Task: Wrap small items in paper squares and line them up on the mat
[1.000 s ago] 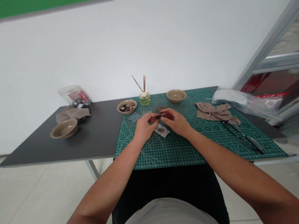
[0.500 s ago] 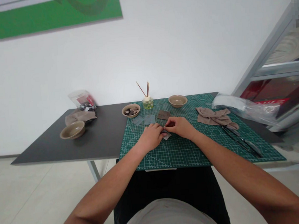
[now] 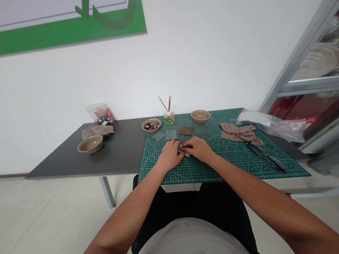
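My left hand [image 3: 171, 154] and my right hand [image 3: 199, 149] meet over the middle of the green cutting mat [image 3: 214, 172]. Between their fingertips is a small pale grey piece [image 3: 187, 154], mostly hidden; its material is too small to make out. Both hands are closed, with the fingers bent around the piece. Just beyond them lie two flat grey squares, a tilted one [image 3: 159, 135] and a straight one [image 3: 171, 134], and a brown square [image 3: 186, 130]. A bowl of dark and light small pieces [image 3: 151, 125] stands behind the squares on the left.
At the back stand a reed diffuser [image 3: 169, 118] and a tan bowl [image 3: 200, 116]. A brown cloth [image 3: 240, 132], dark-handled tool [image 3: 266, 157] and plastic bag [image 3: 275, 123] lie right. Another bowl [image 3: 90, 144], a cloth [image 3: 97, 130] and a clear tub [image 3: 100, 113] are left.
The head view has shifted slightly, showing more of the wall sign. My hands stay together at the pale grey piece; the right fingers have moved in closer to the left ones.
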`<state>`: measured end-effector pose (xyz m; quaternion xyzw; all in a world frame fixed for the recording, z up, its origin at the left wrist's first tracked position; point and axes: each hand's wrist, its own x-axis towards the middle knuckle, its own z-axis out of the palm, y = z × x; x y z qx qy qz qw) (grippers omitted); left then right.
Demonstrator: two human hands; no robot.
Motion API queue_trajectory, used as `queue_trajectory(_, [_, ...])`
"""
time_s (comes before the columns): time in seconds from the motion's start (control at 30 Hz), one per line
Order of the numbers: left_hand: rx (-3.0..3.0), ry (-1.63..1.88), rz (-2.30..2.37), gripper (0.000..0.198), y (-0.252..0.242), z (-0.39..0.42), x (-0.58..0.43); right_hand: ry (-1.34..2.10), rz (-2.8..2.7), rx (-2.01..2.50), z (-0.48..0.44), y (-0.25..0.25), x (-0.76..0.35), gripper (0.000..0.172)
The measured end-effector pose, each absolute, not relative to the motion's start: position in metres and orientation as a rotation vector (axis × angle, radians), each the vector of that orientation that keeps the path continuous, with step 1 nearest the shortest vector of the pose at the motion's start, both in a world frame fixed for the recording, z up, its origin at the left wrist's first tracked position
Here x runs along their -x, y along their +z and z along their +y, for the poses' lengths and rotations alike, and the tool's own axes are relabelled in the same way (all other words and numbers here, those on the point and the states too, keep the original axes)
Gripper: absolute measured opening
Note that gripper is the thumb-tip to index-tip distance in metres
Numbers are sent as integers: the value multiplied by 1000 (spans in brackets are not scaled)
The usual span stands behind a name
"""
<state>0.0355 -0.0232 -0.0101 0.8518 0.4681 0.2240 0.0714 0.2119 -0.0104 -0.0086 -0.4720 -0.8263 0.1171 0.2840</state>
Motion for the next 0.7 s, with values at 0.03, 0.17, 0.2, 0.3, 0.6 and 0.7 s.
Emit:
queue_trajectory(0.03, [-2558,681,1411,25,-10,-23,-35,326,-2235,1249,-10,-9,-214,9])
queue_trajectory(0.17, [-2575,669,1395,23,-12,-21,-34,303,-2323,1178,-7,-10,-219,13])
queue_trajectory(0.2, [-2577,670,1393,23,-12,-21,-34,290,-2337,1161,-6,-10,-220,13])
queue_trajectory(0.3, [-2570,678,1381,23,-12,-20,-33,307,-2370,1099,-4,-11,-222,14])
queue_trajectory(0.6, [-2548,680,1343,24,-10,-21,-32,376,-2371,984,-4,-9,-224,14])
queue_trajectory(0.7, [-2533,680,1347,25,-10,-21,-32,403,-2387,966,-3,-9,-226,15])
